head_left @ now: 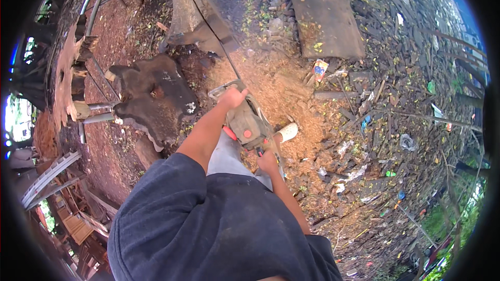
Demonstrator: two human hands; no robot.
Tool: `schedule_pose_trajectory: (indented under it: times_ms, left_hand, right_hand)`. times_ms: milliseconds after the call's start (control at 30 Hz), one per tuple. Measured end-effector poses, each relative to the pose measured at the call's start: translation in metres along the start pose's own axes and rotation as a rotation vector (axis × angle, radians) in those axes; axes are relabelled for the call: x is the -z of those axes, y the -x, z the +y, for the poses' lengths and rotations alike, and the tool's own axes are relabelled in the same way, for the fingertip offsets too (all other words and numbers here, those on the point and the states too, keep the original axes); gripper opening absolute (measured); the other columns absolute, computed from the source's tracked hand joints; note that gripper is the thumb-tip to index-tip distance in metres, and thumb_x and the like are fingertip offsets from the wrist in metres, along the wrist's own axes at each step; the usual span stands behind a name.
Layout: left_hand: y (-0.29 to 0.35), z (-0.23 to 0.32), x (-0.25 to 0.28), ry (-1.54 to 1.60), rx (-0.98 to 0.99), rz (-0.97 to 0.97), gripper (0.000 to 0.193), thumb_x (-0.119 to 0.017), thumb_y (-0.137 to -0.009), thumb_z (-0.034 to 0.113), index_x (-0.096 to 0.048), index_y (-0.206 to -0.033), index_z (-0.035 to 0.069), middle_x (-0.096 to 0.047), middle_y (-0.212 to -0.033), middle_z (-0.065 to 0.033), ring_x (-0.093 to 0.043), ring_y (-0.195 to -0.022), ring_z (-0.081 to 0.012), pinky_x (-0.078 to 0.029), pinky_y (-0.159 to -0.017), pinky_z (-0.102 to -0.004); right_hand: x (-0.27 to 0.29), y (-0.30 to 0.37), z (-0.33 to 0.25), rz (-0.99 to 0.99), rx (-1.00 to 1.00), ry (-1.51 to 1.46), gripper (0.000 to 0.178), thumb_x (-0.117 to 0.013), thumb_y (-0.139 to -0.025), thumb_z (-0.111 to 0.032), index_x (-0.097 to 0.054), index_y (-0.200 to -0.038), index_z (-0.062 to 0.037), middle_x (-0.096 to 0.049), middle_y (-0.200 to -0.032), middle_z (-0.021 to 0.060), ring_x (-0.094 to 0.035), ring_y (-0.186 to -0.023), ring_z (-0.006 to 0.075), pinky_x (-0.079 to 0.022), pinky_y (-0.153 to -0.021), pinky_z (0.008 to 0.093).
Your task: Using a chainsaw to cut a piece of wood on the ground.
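Observation:
I hold a dusty chainsaw (246,122) in front of my legs, its long thin guide bar (215,34) pointing away from me. My left hand (233,97) is wrapped round the front handle. At the back of the saw, my right hand (268,162) grips the rear handle; its fingers are partly hidden. The bar runs along a large pale brown piece of timber (191,13), and I cannot tell how deep it sits in the wood. Pale sawdust (302,105) covers the ground around the saw, with a haze over it near the timber.
A dark, irregular wood slab (156,99) lies to the left, beside a rough upright slab (66,75) and poles. A long flat plank (325,13) lies at the far right of the timber. Wood scraps and litter (409,142) cover the ground rightward. My shoe (288,132) stands by the saw.

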State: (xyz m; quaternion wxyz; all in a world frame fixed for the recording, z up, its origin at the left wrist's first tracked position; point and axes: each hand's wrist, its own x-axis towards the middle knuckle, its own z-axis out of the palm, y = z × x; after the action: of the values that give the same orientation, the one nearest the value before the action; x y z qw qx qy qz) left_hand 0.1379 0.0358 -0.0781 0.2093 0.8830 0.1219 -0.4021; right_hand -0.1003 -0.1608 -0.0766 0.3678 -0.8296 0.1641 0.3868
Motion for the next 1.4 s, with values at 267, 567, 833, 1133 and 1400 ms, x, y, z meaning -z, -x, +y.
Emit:
schedule_pose_trajectory:
  times_ms: [267, 567, 833, 1133, 1400]
  left_hand:
    - [-0.012, 0.002, 0.054, -0.026, -0.007, 0.191, 0.077, -0.046, -0.084, 0.061, -0.057, -0.121, -0.005, -0.055, -0.127, -0.0258, -0.052, -0.12, -0.0361, -0.04, -0.101, -0.0438]
    - [-0.038, -0.012, 0.127, -0.175, -0.028, 0.291, 0.076, -0.033, -0.09, 0.067, -0.061, -0.116, 0.002, -0.062, -0.113, -0.0253, -0.059, -0.108, -0.0382, -0.045, -0.094, -0.0483]
    - [-0.027, -0.024, 0.131, -0.186, -0.022, 0.597, 0.058, -0.041, -0.096, 0.049, -0.046, -0.126, 0.0, -0.045, -0.136, -0.0215, -0.038, -0.129, -0.0413, -0.031, -0.102, -0.0569]
    - [-0.026, -0.024, 0.081, -0.094, 0.058, 0.489, 0.061, -0.038, -0.096, 0.051, -0.042, -0.131, 0.001, -0.041, -0.14, -0.0204, -0.031, -0.132, -0.047, -0.027, -0.104, -0.0604]
    - [-0.037, -0.047, 0.046, -0.104, 0.141, 0.254, 0.071, -0.036, -0.094, 0.057, -0.03, -0.143, 0.006, -0.03, -0.149, -0.0201, -0.027, -0.138, -0.0422, -0.024, -0.108, -0.0591]
  right_hand:
    - [0.004, -0.02, -0.055, 0.039, 0.053, -0.066, 0.031, -0.061, -0.075, -0.021, -0.064, -0.089, 0.0062, -0.063, -0.09, 0.032, -0.063, -0.09, 0.0446, -0.05, -0.077, 0.0476]
    - [0.016, -0.068, -0.123, -0.038, 0.056, -0.114, 0.031, -0.061, -0.073, -0.02, -0.063, -0.091, 0.006, -0.064, -0.094, 0.0302, -0.063, -0.094, 0.0426, -0.049, -0.08, 0.0466]
    - [0.021, -0.082, -0.161, -0.009, 0.055, -0.169, 0.03, -0.057, -0.071, -0.013, -0.064, -0.094, 0.0043, -0.064, -0.101, 0.0293, -0.062, -0.1, 0.0412, -0.048, -0.085, 0.0455]
    - [0.01, -0.074, -0.113, -0.027, -0.025, -0.088, 0.032, -0.061, -0.073, -0.018, -0.065, -0.095, 0.0048, -0.064, -0.104, 0.0284, -0.062, -0.103, 0.0396, -0.049, -0.086, 0.0445]
    - [0.01, -0.046, -0.078, -0.096, 0.005, -0.073, 0.037, -0.065, -0.072, -0.024, -0.064, -0.09, 0.0076, -0.063, -0.097, 0.0314, -0.064, -0.095, 0.0415, -0.05, -0.082, 0.0446]
